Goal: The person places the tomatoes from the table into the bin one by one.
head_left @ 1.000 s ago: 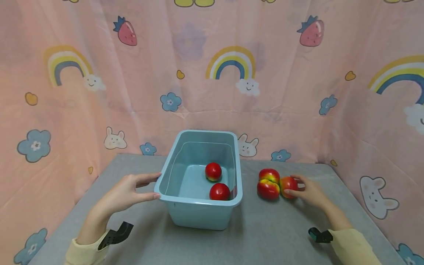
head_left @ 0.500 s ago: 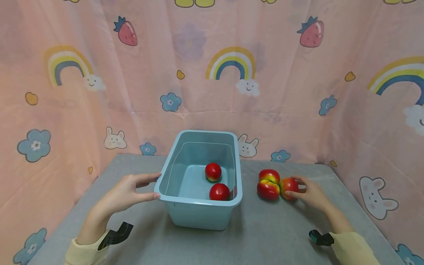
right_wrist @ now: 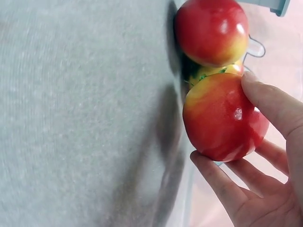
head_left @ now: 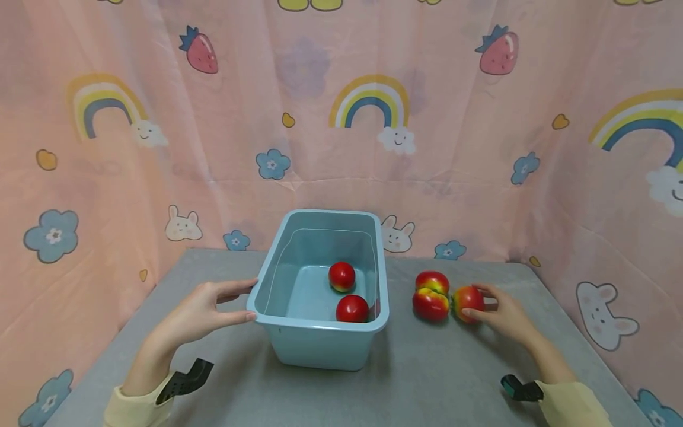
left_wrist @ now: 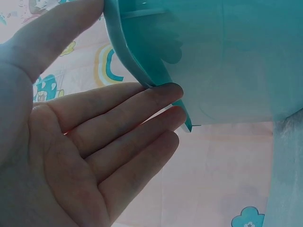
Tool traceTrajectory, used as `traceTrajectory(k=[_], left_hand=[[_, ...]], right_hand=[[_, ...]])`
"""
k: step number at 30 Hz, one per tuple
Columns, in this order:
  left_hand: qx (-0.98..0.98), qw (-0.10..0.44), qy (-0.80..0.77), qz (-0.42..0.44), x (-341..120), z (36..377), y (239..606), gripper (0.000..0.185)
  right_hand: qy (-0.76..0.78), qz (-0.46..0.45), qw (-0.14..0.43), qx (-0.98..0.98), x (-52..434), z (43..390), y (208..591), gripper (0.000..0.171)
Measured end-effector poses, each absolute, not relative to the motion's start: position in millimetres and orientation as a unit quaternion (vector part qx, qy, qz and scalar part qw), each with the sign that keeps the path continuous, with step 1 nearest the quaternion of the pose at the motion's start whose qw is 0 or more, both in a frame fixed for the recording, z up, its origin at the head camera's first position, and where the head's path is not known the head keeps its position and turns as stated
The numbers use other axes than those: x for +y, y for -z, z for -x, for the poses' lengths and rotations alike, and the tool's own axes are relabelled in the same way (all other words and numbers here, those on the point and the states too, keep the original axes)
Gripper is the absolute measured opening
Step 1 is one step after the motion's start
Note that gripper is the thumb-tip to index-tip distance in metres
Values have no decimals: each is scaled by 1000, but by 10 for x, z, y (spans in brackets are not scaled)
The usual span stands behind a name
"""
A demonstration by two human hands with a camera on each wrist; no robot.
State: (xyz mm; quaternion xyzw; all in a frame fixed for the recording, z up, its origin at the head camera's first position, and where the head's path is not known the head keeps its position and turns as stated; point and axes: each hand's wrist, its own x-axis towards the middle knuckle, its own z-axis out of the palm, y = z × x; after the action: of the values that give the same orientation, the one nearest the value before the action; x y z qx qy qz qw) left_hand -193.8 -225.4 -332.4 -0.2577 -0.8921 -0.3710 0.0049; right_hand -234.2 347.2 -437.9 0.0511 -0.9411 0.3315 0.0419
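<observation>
This looks like a small staged recording corner, not a real room. A pink curtain [head_left: 341, 118] with rainbows, strawberries, bunnies and flowers closes three sides around a grey table [head_left: 427, 367], and both wrists carry small black cameras.

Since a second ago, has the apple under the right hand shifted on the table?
Yes, slightly. The apple now sits a little apart from the two apples beside it, away from the blue bin; earlier it touched them. The right hand holds it.
</observation>
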Motion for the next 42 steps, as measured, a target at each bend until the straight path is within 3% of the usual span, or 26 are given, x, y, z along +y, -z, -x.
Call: traceTrajectory(k=[42], left_hand=[[-892, 6, 370, 260, -2259, 1943, 3313, 63]], right_hand=[[-312, -100, 114, -938, 3016, 2035, 3811, 70]])
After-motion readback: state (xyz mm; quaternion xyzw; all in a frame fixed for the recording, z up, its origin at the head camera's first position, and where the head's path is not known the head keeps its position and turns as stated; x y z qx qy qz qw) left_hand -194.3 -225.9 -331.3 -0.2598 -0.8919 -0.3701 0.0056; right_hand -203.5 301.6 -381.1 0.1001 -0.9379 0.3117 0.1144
